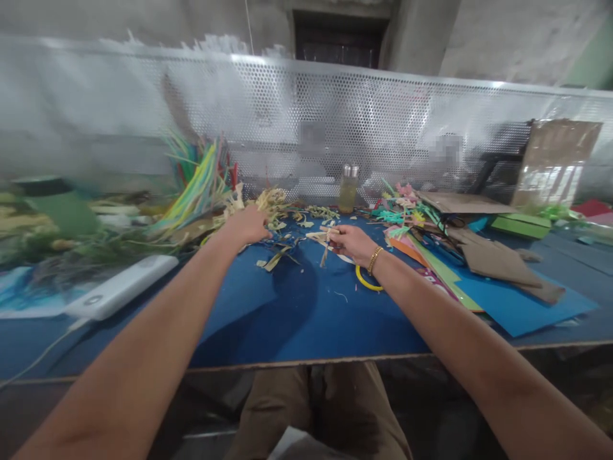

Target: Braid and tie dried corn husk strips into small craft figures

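Reference point: the clear bottle [347,195] with yellowish contents, standing upright on the blue tabletop [297,319] before the perforated metal screen [316,96].

Right hand [352,241]: directly in front of the bottle, on the near side. Thumb and fingers are pinched together on a cream-coloured strip piece [330,235], which projects from the fingertips. A gold bracelet [375,259] is on the wrist; a yellow ring [366,281] lies beside it, partly covered.

Left hand [246,225]: left of the bottle, at a pile of straw-coloured strips [274,203]. Fingers are bent; whether they grip any strip cannot be determined.

Further left of the bottle: a bundle of multicoloured strips [204,176], then, nearer the person, a white oblong device [123,287] with a cable, blurred.

Right of the bottle: pink and teal strips [405,199] close by; farther off, brown cardboard pieces [500,257] overlapping a blue sheet [536,312].
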{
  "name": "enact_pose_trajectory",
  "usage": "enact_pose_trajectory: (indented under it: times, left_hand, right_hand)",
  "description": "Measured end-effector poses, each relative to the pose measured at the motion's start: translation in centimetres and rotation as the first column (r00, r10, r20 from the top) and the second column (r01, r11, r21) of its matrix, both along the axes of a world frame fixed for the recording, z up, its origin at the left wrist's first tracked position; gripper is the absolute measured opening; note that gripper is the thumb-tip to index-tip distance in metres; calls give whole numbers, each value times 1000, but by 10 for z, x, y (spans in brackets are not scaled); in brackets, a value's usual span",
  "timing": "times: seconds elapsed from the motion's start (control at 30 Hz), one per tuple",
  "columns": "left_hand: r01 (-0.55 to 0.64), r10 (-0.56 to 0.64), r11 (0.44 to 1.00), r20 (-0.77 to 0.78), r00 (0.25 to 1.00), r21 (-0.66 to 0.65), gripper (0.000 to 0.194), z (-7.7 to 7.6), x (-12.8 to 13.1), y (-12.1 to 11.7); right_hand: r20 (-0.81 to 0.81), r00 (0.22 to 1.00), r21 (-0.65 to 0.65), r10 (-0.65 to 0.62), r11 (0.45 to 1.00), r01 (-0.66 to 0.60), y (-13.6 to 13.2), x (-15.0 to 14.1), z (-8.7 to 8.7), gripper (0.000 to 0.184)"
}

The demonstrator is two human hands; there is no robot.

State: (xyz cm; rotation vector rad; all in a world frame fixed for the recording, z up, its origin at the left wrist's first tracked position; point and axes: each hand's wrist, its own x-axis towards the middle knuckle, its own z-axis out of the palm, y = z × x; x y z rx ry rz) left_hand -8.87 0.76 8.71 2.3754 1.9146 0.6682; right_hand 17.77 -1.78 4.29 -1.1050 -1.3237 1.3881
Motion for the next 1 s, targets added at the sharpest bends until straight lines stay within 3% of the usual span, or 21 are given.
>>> enact_pose_trajectory:
  times: [0.07, 0.17, 0.23, 0.3, 0.37, 0.5, 0.57, 0.7, 1.0]
  left_hand:
    - [-63, 64, 991, -5, 998, 117, 45, 1, 8, -5]
    - [64, -85, 994, 274, 958, 84, 41, -2, 35, -20]
    - [113, -91, 994, 556, 826, -4, 42, -8, 55, -30]
    - [180, -13, 974, 760, 650, -138, 42, -15, 70, -38]
    - [242, 75, 944, 862, 501, -223, 34, -24, 81, -42]
    - [307, 72, 933, 933, 353, -188, 29, -45, 91, -41]
    - [313, 33, 938, 939, 343, -147, 28, -55, 91, -38]
    - [345, 11, 924, 914, 406, -164, 32, -65, 86, -36]
    - [378, -21, 912, 901, 434, -160, 33, -65, 84, -35]
  right_hand:
    - [-48, 999, 1, 25, 1000, -25, -1, -7, 0, 15]
    - [-57, 998, 26, 40, 999, -39, -2, -19, -1, 17]
    - [-70, 997, 53, 33, 998, -30, -2, -26, -2, 19]
    - [-113, 993, 78, 23, 997, -15, -3, -31, -4, 23]
    - [-165, 986, 96, 0, 995, 16, -4, -34, -7, 25]
    - [-216, 976, 96, -29, 994, 51, -6, -29, -13, 25]
    - [-201, 980, 93, -6, 995, 25, -7, -23, -15, 24]
    - [-87, 996, 146, 9, 989, 3, -5, -14, -18, 20]
    - [212, 976, 299, -42, 954, -24, 2, -8, -22, 17]
